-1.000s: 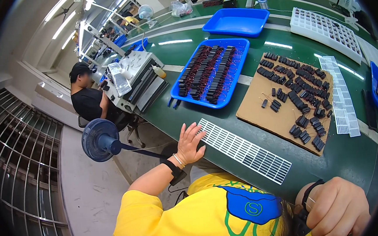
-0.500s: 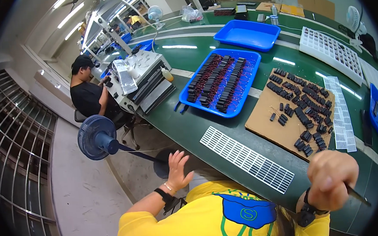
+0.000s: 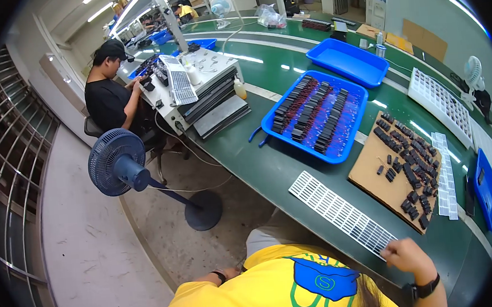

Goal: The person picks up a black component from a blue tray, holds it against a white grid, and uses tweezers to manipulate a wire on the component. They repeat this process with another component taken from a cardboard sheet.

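My right hand (image 3: 408,257) is closed, its fingers curled at the near end of a white slotted strip (image 3: 335,211) on the green table. What lies inside the fingers, if anything, is hidden. My left hand (image 3: 230,272) rests low against my waist beside the yellow shirt, its fingers mostly out of sight. Past the strip, a brown cardboard sheet (image 3: 373,180) carries many small black block-shaped parts (image 3: 410,156). Further off, a blue tray (image 3: 267,124) holds rows of black parts with thin red wires (image 3: 331,122).
A second blue tray (image 3: 348,61) and a white compartment tray (image 3: 439,101) stand behind. More slotted strip (image 3: 445,182) lies right of the cardboard. Left are a floor fan (image 3: 118,162), its base (image 3: 203,210), and a seated person in black (image 3: 108,94) at a grey bench.
My left hand has dropped from beside the table to my waist. My right hand has moved left to the strip's end; the thin dark tool in it no longer shows. The view has shifted.
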{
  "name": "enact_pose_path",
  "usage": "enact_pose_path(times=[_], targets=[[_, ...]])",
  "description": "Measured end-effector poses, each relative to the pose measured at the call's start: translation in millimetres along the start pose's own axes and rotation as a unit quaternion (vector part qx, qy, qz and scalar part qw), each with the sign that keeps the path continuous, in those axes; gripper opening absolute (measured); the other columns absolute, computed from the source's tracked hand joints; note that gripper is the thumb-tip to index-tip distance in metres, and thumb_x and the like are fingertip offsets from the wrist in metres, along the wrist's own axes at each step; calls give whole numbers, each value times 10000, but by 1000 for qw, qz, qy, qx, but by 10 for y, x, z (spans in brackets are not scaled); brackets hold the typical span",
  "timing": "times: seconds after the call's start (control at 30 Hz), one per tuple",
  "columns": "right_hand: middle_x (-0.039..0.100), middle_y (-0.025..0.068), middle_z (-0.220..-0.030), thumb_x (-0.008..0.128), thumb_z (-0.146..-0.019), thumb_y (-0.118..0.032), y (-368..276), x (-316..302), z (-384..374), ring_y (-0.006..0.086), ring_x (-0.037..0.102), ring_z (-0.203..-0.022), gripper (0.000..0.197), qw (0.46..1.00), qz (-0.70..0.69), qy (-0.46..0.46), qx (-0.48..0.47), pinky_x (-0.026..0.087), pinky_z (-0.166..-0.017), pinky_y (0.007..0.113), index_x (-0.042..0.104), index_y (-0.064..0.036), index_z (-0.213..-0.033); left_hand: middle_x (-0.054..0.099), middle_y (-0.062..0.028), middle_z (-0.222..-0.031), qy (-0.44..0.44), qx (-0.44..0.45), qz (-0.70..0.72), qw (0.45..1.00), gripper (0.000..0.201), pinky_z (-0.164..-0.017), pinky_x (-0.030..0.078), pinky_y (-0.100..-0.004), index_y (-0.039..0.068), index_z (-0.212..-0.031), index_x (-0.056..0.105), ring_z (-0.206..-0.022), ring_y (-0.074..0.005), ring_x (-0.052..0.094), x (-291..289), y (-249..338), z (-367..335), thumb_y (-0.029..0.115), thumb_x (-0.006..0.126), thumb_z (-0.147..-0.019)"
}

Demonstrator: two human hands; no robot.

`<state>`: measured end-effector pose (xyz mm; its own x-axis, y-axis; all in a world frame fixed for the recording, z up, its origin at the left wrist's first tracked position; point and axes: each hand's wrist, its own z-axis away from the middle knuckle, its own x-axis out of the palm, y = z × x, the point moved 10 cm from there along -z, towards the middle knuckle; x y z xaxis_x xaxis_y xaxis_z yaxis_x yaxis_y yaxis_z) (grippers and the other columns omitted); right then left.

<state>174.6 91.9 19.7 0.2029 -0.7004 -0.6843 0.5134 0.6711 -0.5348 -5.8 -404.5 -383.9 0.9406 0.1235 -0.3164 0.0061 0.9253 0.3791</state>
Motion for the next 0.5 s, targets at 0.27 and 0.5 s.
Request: enact_pose_path(times=[0.27, 0.5], targets=[[614, 75, -611, 551, -768, -445, 474, 707, 323, 199, 601, -637, 408, 930, 21, -336, 146, 449, -600, 274, 644, -54, -700, 522, -212, -1126, -25, -4, -29, 999, 539, -874, 394, -377, 26, -1170, 477, -1064, -312, 495, -434, 72, -150, 379, 489, -763], [592, 154, -595, 580, -719, -231, 168, 521, 48, 199, 577, -534, 263, 926, -92, -327, 164, 435, -521, 321, 613, 29, -699, 525, -212, -1122, -71, -43, -59, 995, 527, -870, 396, -377, 29, -1165, 483, -1060, -311, 498, -732, 355, -320, 363, 497, -758]])
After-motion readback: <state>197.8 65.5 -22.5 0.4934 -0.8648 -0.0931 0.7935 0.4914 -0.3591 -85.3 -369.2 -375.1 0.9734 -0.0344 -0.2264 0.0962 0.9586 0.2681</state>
